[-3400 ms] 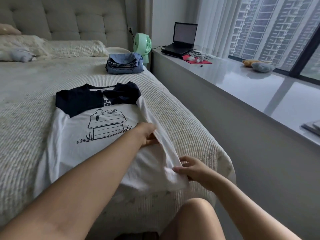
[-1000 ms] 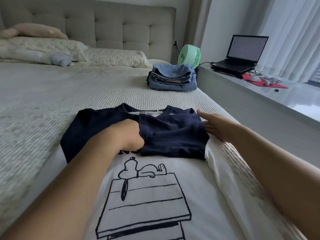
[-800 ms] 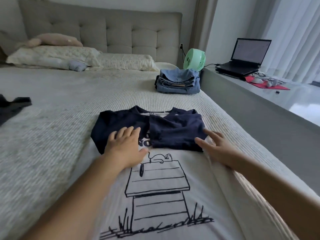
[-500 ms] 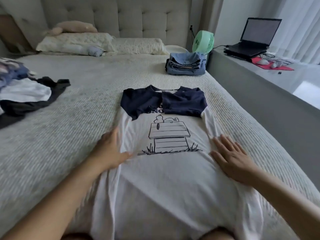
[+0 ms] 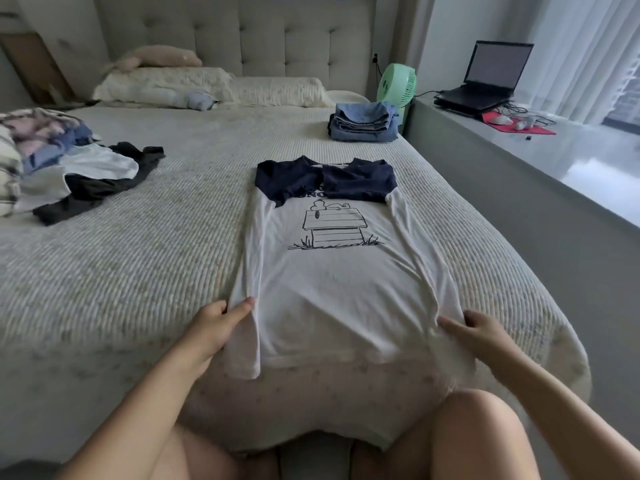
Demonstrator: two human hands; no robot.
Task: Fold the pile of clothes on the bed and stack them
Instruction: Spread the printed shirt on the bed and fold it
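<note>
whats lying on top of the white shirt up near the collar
Both navy sleeves are folded inward over the chest of the white shirt, meeting near the middle. They cover most of the printed lettering; the cartoon doghouse below stays visible.

left hand (image 5: 214, 327): fingers pinching | right hand (image 5: 479, 332): fingers pinching

Soft daylight from the window (image 5: 620, 102) at right, dim left side, faint shadows, wide-angle bending at edges

Two bare forearms, no sleeves; left hand (image 5: 211, 327) and right hand (image 5: 485, 332) ungloved; bare knees at bottom edge.
</note>
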